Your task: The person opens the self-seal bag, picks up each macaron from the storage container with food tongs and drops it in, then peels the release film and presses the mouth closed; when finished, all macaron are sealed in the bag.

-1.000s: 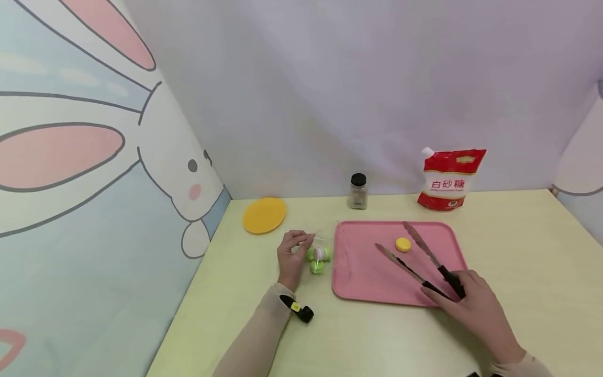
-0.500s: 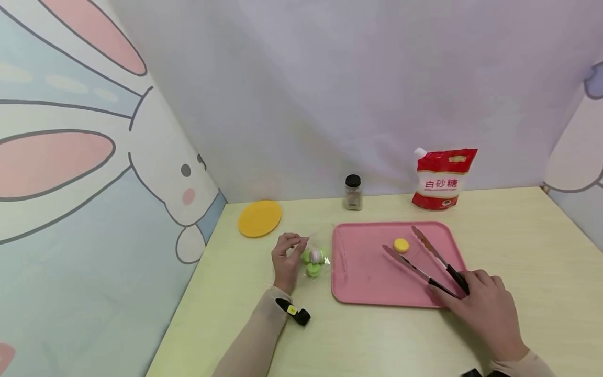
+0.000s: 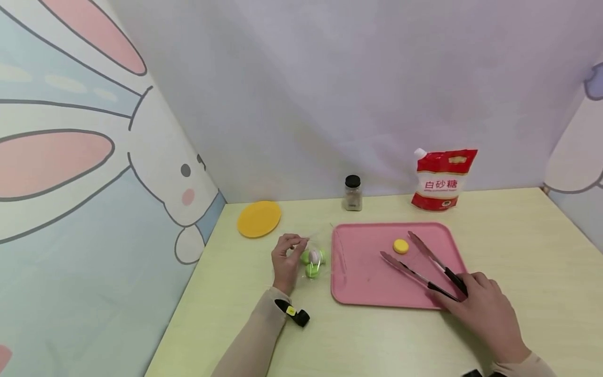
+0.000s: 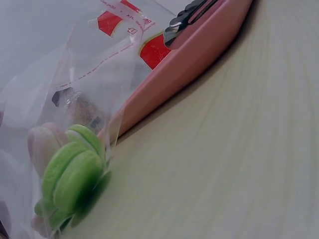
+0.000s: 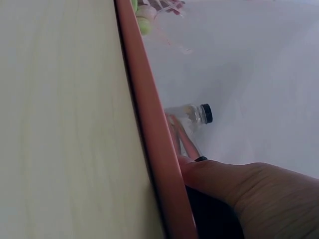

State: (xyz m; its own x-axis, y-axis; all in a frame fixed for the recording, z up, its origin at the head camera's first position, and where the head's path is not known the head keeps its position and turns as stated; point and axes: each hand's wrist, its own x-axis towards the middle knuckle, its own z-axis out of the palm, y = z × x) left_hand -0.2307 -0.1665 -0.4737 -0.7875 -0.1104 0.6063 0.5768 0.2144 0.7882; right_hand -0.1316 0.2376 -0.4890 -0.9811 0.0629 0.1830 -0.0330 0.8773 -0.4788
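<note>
My left hand (image 3: 285, 267) pinches the upper edge of a clear plastic bag (image 4: 94, 55) between thumb and fingers. Green macarons (image 3: 312, 270) and a pale pink one (image 3: 314, 256) sit low in the bag, left of the pink tray (image 3: 363, 285). By its black handles, my right hand (image 3: 490, 311) holds a pair of metal tongs (image 3: 426, 251) over the tray's right part. The two arms of the tongs are spread apart. A yellow macaron (image 3: 401, 246) lies on the tray near the tips, untouched by them in the head view.
An orange plate (image 3: 259, 219) lies at the back left of the table. Behind the tray stand a black-capped glass jar (image 3: 353, 199) and a red and white sugar pouch (image 3: 443, 180). A wall (image 3: 301, 104) closes off the back.
The tongs have shifted a little right past the yellow macaron, then back slightly toward me, staying spread. My left hand keeps its pinch on the bag. The head view has shifted slightly.
</note>
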